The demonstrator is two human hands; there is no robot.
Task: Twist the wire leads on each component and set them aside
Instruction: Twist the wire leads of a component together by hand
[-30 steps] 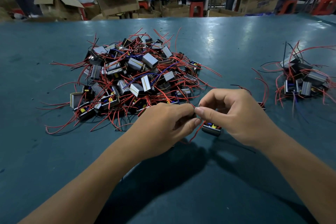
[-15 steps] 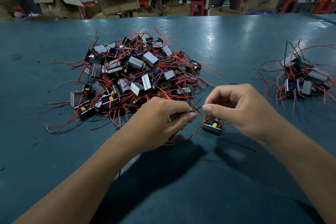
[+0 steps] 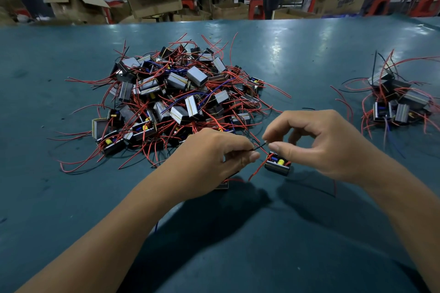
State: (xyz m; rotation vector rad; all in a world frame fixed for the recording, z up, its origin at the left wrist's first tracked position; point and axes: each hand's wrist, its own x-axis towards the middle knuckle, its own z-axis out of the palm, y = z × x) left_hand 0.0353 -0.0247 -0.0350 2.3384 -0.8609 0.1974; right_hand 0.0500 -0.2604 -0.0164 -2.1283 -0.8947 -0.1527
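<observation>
in front of the pile (image 3: 176, 95), the left hand (image 3: 209, 157) and right hand (image 3: 316, 145) both pinch one black lead (image 3: 258, 147), just above a component (image 3: 277, 165).

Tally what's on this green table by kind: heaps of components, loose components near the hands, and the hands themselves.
Heaps: 2, big heap, small heap.
Loose components: 2, exposed component, half-hidden component.
Hands: 2, left hand, right hand, both pinching a black lead.
Total: 6.

The single head-worn view looks forward and down, close over the table (image 3: 71, 197), workshop behind.
</observation>
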